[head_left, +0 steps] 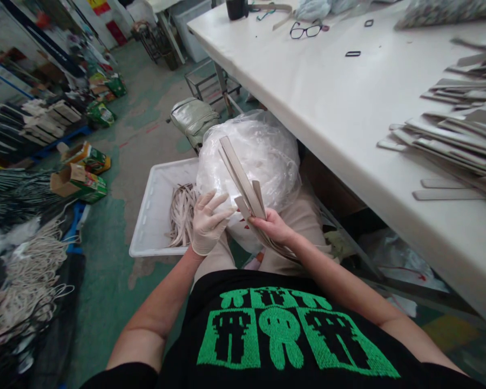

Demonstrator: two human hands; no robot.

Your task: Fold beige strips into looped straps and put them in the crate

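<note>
My right hand (276,226), bare, is closed around several flat beige straps (243,175), which point up and away over my lap. My left hand (209,221) wears a thin whitish glove. Its fingers are apart and hold nothing that I can see, just left of the straps. A large clear plastic bag (251,146) with white contents bulges beyond both hands, between my knees and the table. Left of it, a white plastic bin (146,216) on the floor holds a heap of narrow beige strips (183,210).
The white table (308,92) runs along my right, with piled straps (461,140), eyeglasses (305,30) and small dark buckles (352,53) on it. A padded stool (194,116) stands behind the bag. Bundled cords (32,275) and open cartons (79,181) line the left floor.
</note>
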